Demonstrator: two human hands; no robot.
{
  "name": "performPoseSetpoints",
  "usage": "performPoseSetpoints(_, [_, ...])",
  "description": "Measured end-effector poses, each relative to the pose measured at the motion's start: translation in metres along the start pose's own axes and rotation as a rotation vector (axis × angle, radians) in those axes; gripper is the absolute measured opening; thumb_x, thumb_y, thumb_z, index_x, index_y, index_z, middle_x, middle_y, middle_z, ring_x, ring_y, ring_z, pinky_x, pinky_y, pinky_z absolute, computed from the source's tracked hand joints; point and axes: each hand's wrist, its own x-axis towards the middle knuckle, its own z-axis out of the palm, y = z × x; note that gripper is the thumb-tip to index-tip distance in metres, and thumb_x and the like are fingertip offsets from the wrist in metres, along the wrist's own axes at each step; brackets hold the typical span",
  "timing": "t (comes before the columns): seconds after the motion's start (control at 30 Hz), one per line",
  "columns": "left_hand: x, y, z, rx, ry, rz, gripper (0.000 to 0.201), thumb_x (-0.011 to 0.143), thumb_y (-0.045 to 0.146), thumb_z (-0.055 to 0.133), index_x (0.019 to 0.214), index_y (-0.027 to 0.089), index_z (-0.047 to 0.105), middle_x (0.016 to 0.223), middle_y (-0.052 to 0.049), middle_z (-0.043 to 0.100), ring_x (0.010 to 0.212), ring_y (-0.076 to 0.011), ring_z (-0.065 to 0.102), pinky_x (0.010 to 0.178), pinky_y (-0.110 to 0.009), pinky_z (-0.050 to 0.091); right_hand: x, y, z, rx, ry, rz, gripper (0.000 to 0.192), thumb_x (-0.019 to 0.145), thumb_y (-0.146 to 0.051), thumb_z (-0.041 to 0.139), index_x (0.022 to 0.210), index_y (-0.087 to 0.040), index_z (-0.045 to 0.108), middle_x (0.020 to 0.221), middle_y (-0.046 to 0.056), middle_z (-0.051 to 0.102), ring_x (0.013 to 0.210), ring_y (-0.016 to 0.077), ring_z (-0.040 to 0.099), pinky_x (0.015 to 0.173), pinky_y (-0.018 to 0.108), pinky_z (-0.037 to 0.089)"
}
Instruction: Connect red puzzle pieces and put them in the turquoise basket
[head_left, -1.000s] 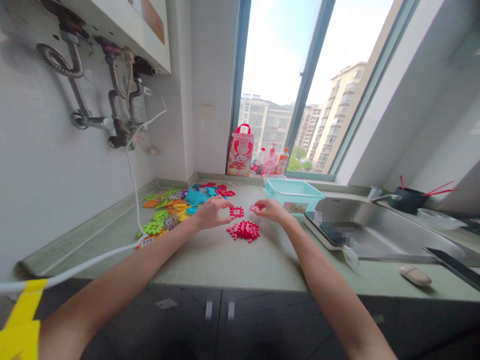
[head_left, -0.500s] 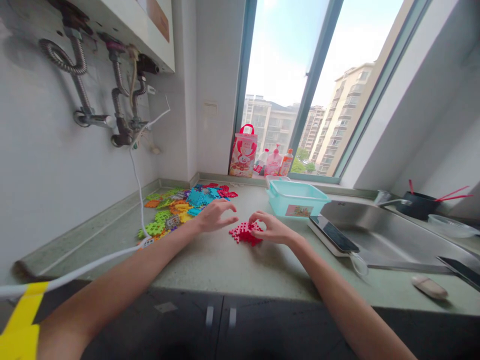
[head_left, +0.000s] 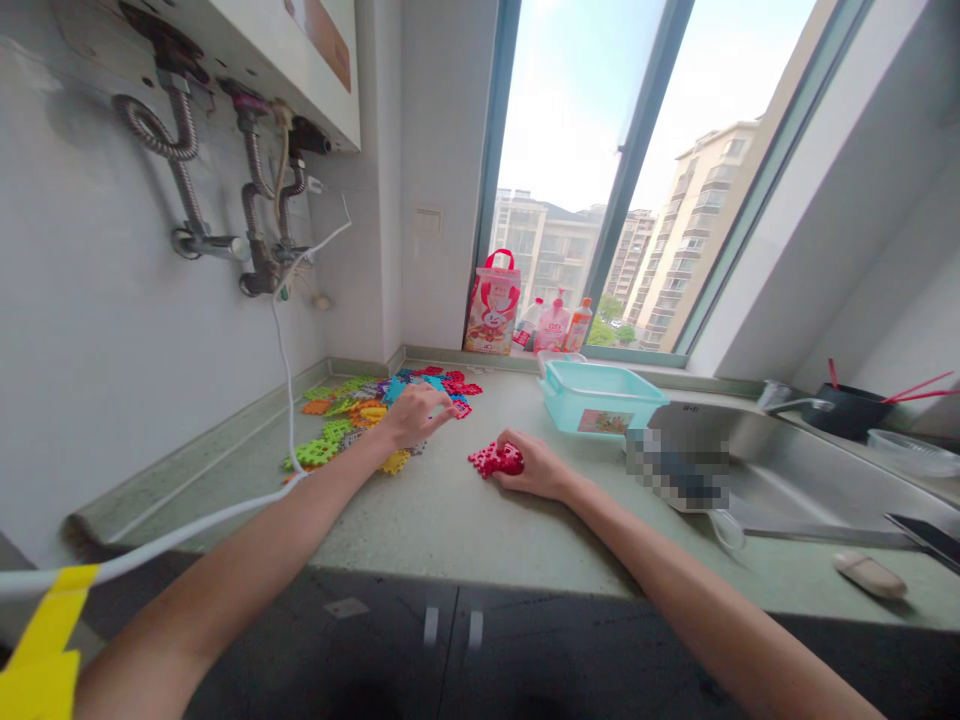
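My left hand (head_left: 418, 415) is over the right side of a pile of colourful plastic interlocking tiles (head_left: 330, 440). A red tile (head_left: 463, 409) is at its fingertips, pinched between thumb and fingers. To the right, on the bare counter, my right hand (head_left: 534, 468) curls round a small heap of red interlocking tiles (head_left: 493, 460), thumb at the near side and fingers over the top. Part of the heap is hidden under that hand. Green, orange, yellow, blue and grey tiles lie in the pile, partly behind my left hand and forearm.
A turquoise plastic bin (head_left: 600, 395) stands behind my right hand, beside the steel sink (head_left: 780, 470). A pixelated dark object (head_left: 679, 470) lies at the sink's edge. A white cable (head_left: 289, 400) crosses the left counter. Bottles (head_left: 553, 325) and a pink bag (head_left: 493, 310) line the window.
My left hand has moved left and slightly up to the pile, and a red tile now shows at its fingertips. My right hand has closed more round the red heap. The view has shifted slightly.
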Motion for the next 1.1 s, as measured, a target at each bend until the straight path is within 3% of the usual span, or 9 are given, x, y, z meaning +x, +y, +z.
performPoseSetpoints(0.2, [0.000, -0.002, 0.000, 0.022, 0.008, 0.007, 0.051, 0.110, 0.053, 0.036, 0.105, 0.022, 0.076, 0.106, -0.008, 0.077, 0.108, -0.0261, 0.066, 0.101, -0.040, 0.043, 0.000, 0.000, 0.002, -0.020, 0.019, -0.009, 0.031, 0.074, -0.030, 0.078, 0.098, -0.024, 0.058, 0.092, 0.001, 0.070, 0.079, 0.0178, 0.060, 0.075, 0.027, 0.045])
performPoseSetpoints(0.33, [0.000, -0.003, 0.001, 0.041, -0.008, 0.010, 0.051, 0.110, 0.054, 0.036, 0.105, 0.022, 0.076, 0.104, -0.008, 0.076, 0.107, -0.0266, 0.065, 0.101, -0.041, 0.044, 0.004, -0.007, -0.014, -0.100, 0.075, -0.038, 0.030, 0.076, -0.030, 0.077, 0.101, -0.024, 0.061, 0.096, 0.005, 0.072, 0.084, 0.0207, 0.064, 0.078, 0.030, 0.048])
performPoseSetpoints(0.43, [-0.002, -0.002, 0.000, 0.070, -0.053, 0.012, 0.051, 0.109, 0.056, 0.038, 0.104, 0.022, 0.077, 0.103, -0.008, 0.077, 0.105, -0.0268, 0.065, 0.100, -0.041, 0.044, 0.020, -0.013, -0.044, -0.157, 0.206, -0.082, 0.028, 0.078, -0.029, 0.075, 0.104, -0.025, 0.063, 0.100, 0.007, 0.073, 0.091, 0.0238, 0.066, 0.084, 0.033, 0.050])
performPoseSetpoints(0.53, [-0.003, 0.001, -0.002, 0.109, -0.100, 0.022, 0.048, 0.108, 0.057, 0.043, 0.102, 0.024, 0.077, 0.103, -0.006, 0.078, 0.106, -0.0265, 0.065, 0.099, -0.040, 0.044, 0.048, -0.017, -0.090, -0.201, 0.375, -0.109, 0.030, 0.080, -0.034, 0.074, 0.107, -0.025, 0.064, 0.103, 0.008, 0.075, 0.091, 0.0243, 0.068, 0.085, 0.034, 0.052])
performPoseSetpoints(0.7, [-0.004, 0.004, -0.007, 0.184, -0.128, 0.016, 0.045, 0.106, 0.058, 0.048, 0.099, 0.025, 0.077, 0.102, -0.006, 0.078, 0.105, -0.0273, 0.065, 0.100, -0.043, 0.043, 0.091, -0.013, -0.174, -0.244, 0.706, -0.046, 0.035, 0.081, -0.048, 0.074, 0.106, -0.024, 0.066, 0.100, 0.006, 0.076, 0.087, 0.0234, 0.069, 0.079, 0.033, 0.054])
performPoseSetpoints(0.8, [-0.004, 0.004, -0.010, 0.218, -0.132, 0.020, 0.046, 0.106, 0.060, 0.049, 0.098, 0.025, 0.078, 0.102, -0.006, 0.078, 0.105, -0.0278, 0.064, 0.104, -0.045, 0.041, 0.098, -0.001, -0.206, -0.236, 0.896, -0.004, 0.042, 0.079, -0.053, 0.074, 0.108, -0.024, 0.066, 0.100, 0.006, 0.075, 0.081, 0.0224, 0.069, 0.072, 0.033, 0.054])
performPoseSetpoints(0.97, [-0.003, 0.005, -0.008, 0.249, -0.171, -0.003, 0.049, 0.104, 0.063, 0.050, 0.099, 0.023, 0.078, 0.104, -0.008, 0.078, 0.105, -0.0289, 0.065, 0.096, -0.043, 0.042, 0.088, 0.021, -0.230, -0.379, 0.937, 0.099, 0.046, 0.076, -0.057, 0.075, 0.107, -0.025, 0.068, 0.094, 0.006, 0.075, 0.075, 0.0247, 0.068, 0.073, 0.038, 0.053])
performPoseSetpoints(1.1, [-0.002, 0.010, -0.003, 0.223, -0.185, 0.036, 0.047, 0.103, 0.063, 0.055, 0.099, 0.022, 0.077, 0.105, -0.008, 0.077, 0.102, -0.0281, 0.065, 0.091, -0.041, 0.041, 0.083, 0.038, -0.237, -0.480, 0.833, 0.178, 0.043, 0.077, -0.057, 0.075, 0.104, -0.025, 0.069, 0.088, 0.006, 0.074, 0.070, 0.0237, 0.067, 0.070, 0.038, 0.052])
